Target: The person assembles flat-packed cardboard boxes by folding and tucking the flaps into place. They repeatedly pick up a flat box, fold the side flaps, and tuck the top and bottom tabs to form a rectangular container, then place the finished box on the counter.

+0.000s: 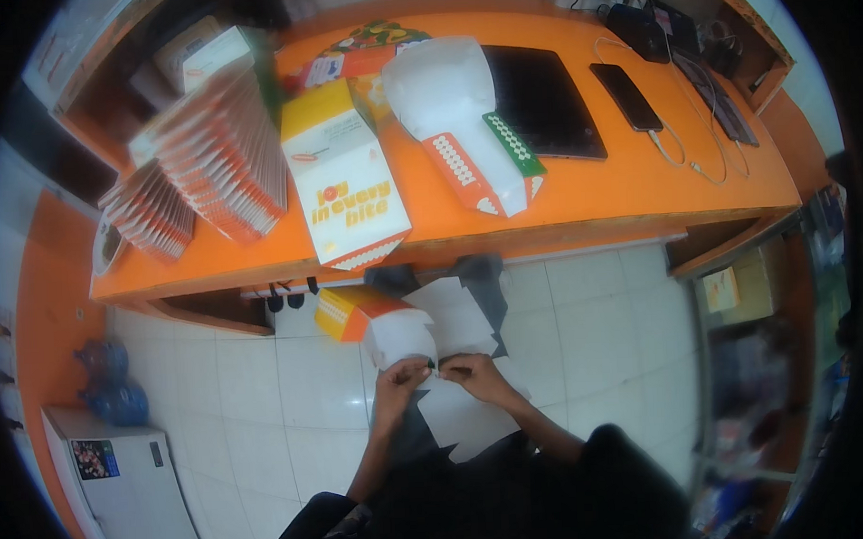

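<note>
Over my lap, both hands work on a partly folded paperboard carton [401,335] with a white inside and yellow-orange outer walls. My left hand [398,385] pinches its near edge, fingertips pressed together. Close beside it, my right hand [476,376] is also closed in a pinch at the same edge, almost touching the left fingertips. A small dark bit shows between the hands, too small to name. White panels [468,422] spread across my lap under and beyond the hands; I cannot tell whether they all belong to this carton.
Ahead stands an orange desk [581,193] with nested carton stacks [223,153], a yellow-and-white carton [348,192], a part-formed red-and-green-sided carton [485,158], a black laptop [544,99] and a phone on a cable [627,96]. A small fridge [126,489] and blue water bottles [118,399] are left.
</note>
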The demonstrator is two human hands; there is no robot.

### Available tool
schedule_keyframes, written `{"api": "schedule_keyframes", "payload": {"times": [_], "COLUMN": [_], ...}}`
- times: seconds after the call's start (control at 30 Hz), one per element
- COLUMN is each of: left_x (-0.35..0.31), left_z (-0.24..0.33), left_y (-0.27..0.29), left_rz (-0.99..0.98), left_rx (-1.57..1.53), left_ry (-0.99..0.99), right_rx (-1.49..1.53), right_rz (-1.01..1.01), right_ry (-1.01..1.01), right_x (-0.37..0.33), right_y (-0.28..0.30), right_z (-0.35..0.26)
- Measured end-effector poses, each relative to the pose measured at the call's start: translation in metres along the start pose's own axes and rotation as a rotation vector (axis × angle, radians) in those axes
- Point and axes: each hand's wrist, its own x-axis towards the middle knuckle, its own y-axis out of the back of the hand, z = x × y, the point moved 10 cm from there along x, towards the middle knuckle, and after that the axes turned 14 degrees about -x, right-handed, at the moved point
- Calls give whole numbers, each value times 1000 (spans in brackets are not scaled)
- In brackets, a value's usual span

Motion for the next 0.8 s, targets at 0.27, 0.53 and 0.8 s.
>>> {"api": "schedule_keyframes", "payload": {"times": [0.27, 0.53, 0.8], "left_x": [-7, -10, -10], "left_z": [19, 5, 2], "left_y": [0, -8, -16], "left_rz": [-24, -3, -36], "left_rx": [156, -253, -260], "left_ry": [-7, -58, -53], "right_rx": [312, 275, 261], "right_rz": [-32, -39, -11], "right_ry": [-244, -234, -269], "right_x": [2, 3, 0], "right_y": [-10, -4, 1], "right_z": [26, 8, 9]}}
